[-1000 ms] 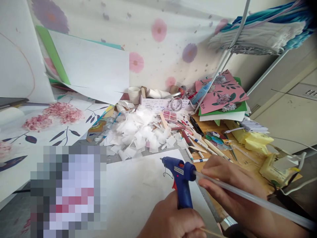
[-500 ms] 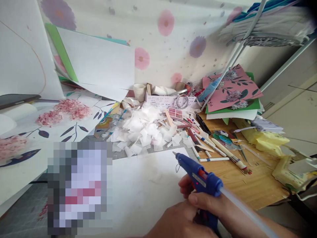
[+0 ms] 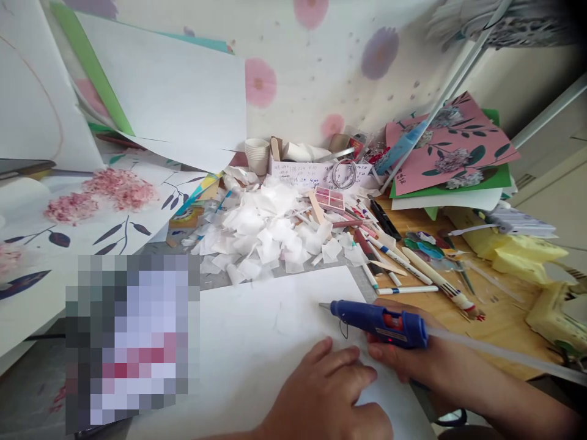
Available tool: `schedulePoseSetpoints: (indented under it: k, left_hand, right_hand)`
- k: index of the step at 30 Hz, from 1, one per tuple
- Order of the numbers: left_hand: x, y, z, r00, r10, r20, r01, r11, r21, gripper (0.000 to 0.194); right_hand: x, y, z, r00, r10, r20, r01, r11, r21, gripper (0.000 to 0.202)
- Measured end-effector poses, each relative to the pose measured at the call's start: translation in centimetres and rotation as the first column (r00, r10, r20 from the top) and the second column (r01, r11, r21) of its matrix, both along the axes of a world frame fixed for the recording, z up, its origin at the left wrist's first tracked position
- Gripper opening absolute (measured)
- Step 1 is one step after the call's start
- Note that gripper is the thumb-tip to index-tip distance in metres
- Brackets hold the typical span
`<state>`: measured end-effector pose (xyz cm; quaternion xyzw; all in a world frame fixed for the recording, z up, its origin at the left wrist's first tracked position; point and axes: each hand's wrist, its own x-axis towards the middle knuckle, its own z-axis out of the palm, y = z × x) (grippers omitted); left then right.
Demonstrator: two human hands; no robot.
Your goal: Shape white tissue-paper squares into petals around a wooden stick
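A blue hot glue gun [image 3: 378, 321] lies in my right hand [image 3: 408, 360], its fingers wrapped around the handle. Its metal nozzle points left over a large white sheet of paper [image 3: 243, 342], and a clear glue stick [image 3: 504, 348] sticks out of its back end. A small red light glows on its side. Below the gun, my left hand [image 3: 330, 394] rests on the sheet with its fingers a little apart and nothing in them. Beyond the sheet's far edge is a heap of white tissue-paper scraps [image 3: 270, 226].
Several pens and brushes [image 3: 408, 290] lie right of the scraps, with a pink palette [image 3: 330, 200] behind them. Paper cups [image 3: 257, 156] stand at the back. A painting with pink textured flowers [image 3: 121, 189] lies left. A pixelated patch [image 3: 147, 342] hides something at front left.
The glue gun has swung from slanting up-left to nearly level. My left hand has come away from beside the handle and now lies on the paper. The view has shifted slightly.
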<state>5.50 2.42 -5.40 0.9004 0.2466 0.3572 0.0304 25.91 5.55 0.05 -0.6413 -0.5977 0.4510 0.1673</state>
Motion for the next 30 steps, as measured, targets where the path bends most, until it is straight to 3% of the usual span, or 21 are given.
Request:
schedulePoseSetpoints:
  k: [3,5,9,10,14,20,26,30]
  left_hand:
    - [0.1,0.1,0.0,1.0,0.009,0.012,-0.009,1.0,0.0,0.032]
    - [0.2,0.1,-0.2,0.998,0.018,0.056,-0.019,1.0,0.011,0.033]
    - [0.3,0.0,-0.8,0.995,0.03,0.092,-0.031,1.0,0.001,0.03]
    - [0.3,-0.1,-0.9,0.995,0.028,0.093,-0.026,0.999,-0.019,0.028]
    - [0.4,-0.2,-1.2,0.993,0.042,0.11,-0.03,0.994,-0.108,0.025]
    - [0.5,-0.3,-1.6,0.997,0.013,0.079,-0.005,0.994,-0.105,0.022]
    - [0.3,-0.4,-1.5,1.0,-0.01,0.021,0.013,0.993,-0.116,0.021]
    - [0.2,-0.5,-1.3,0.999,-0.013,0.032,0.017,0.992,-0.124,0.023]
  right_hand:
    - [0.2,0.2,-0.7,0.99,-0.103,0.091,0.086,0.98,0.178,0.057]
    - [0.1,0.5,-0.7,0.988,-0.111,0.109,0.078,0.96,0.27,0.052]
    - [-0.5,1.3,0.0,0.984,0.125,0.126,-0.168,0.891,0.423,0.007]
    - [-0.6,1.6,0.2,0.972,0.191,0.139,-0.233,0.87,0.435,0.008]
    - [-0.5,2.2,0.6,0.933,0.279,0.229,-0.351,0.849,0.395,0.015]
    - [-0.3,2.4,1.6,0.895,0.389,0.22,-0.443,0.835,0.328,0.012]
    - [-0.7,2.3,1.3,0.926,0.301,0.227,-0.371,0.836,0.404,0.014]
    - [-0.9,2.3,1.6,0.898,0.364,0.246,-0.432,0.83,0.353,0.017]
